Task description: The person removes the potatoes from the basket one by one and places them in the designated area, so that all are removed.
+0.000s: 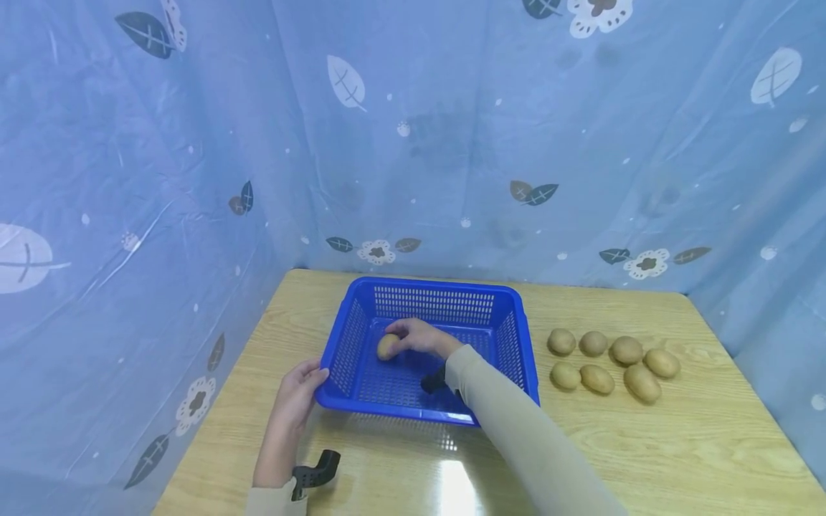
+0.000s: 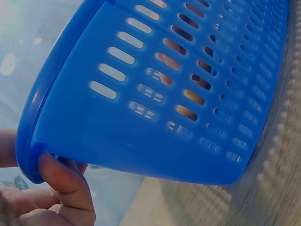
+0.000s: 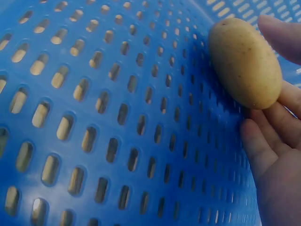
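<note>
A blue plastic basket (image 1: 426, 414) with slotted walls stands on the wooden table. My left hand (image 1: 300, 390) grips the rim at its near left corner, and in the left wrist view a thumb (image 2: 66, 181) bends against that rim. Inside the basket, toward the left, my right hand (image 1: 416, 337) holds a potato (image 1: 387, 347) low over the slotted floor. The right wrist view has this smooth, yellowish-brown potato (image 3: 244, 63) with fingers (image 3: 258, 146) under one end and the thumb by its side.
Several loose potatoes (image 1: 597, 379) lie in two rough rows on the table (image 1: 697, 437), right of the basket. A blue patterned curtain (image 1: 445, 143) hangs behind the table and along its sides. Black wrist mounts (image 1: 317, 471) stick out from both forearms.
</note>
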`<state>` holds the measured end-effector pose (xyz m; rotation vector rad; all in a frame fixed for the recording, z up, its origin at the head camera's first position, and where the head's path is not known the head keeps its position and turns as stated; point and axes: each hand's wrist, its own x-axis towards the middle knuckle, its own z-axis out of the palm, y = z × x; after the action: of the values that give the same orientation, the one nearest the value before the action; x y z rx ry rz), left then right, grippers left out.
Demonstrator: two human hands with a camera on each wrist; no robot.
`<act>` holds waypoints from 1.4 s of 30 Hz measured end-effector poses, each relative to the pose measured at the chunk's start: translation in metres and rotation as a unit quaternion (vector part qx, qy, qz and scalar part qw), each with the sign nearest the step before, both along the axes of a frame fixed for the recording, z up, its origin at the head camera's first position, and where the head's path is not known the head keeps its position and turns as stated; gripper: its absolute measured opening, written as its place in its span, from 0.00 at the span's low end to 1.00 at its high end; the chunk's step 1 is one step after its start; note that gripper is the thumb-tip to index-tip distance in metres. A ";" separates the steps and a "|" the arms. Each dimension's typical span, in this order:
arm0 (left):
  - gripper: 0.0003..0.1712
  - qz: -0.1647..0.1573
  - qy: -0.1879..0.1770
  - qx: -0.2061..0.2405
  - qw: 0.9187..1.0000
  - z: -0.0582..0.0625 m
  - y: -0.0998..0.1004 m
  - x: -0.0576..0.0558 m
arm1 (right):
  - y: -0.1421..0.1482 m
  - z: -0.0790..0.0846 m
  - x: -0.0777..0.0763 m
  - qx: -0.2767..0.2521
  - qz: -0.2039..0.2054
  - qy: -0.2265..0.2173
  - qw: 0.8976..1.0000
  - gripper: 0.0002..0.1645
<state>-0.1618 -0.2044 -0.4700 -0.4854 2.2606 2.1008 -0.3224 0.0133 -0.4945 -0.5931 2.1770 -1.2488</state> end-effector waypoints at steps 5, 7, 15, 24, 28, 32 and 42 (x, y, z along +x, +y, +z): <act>0.24 0.004 -0.001 -0.003 1.000 0.001 0.002 -0.001 | -0.002 -0.003 -0.002 0.024 0.013 0.022 0.999 0.34; 0.23 0.005 -0.003 -0.003 1.000 0.000 0.002 -0.002 | -0.003 -0.004 -0.002 0.032 0.018 0.029 0.999 0.34; 0.24 0.003 -0.013 -0.010 1.000 -0.001 0.002 0.001 | -0.006 -0.007 0.001 0.055 0.018 0.033 0.998 0.34; 0.24 0.008 -0.006 -0.016 1.000 -0.002 0.003 0.001 | -0.010 -0.007 0.001 0.067 0.037 0.052 0.996 0.35; 0.24 0.009 -0.008 -0.015 1.000 -0.002 0.002 0.000 | -0.011 -0.007 0.001 0.070 0.059 0.064 0.994 0.34; 0.25 0.007 -0.009 -0.014 1.000 -0.001 0.002 -0.001 | -0.010 -0.006 0.000 0.076 0.063 0.066 0.993 0.32; 0.23 0.010 -0.001 -0.004 1.000 -0.002 0.001 0.000 | -0.009 -0.007 -0.001 0.057 0.054 0.080 0.994 0.23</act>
<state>-0.1622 -0.2032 -0.4723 -0.5123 2.2728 2.1011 -0.3239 0.0039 -0.5014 -0.7759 2.2946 -1.0453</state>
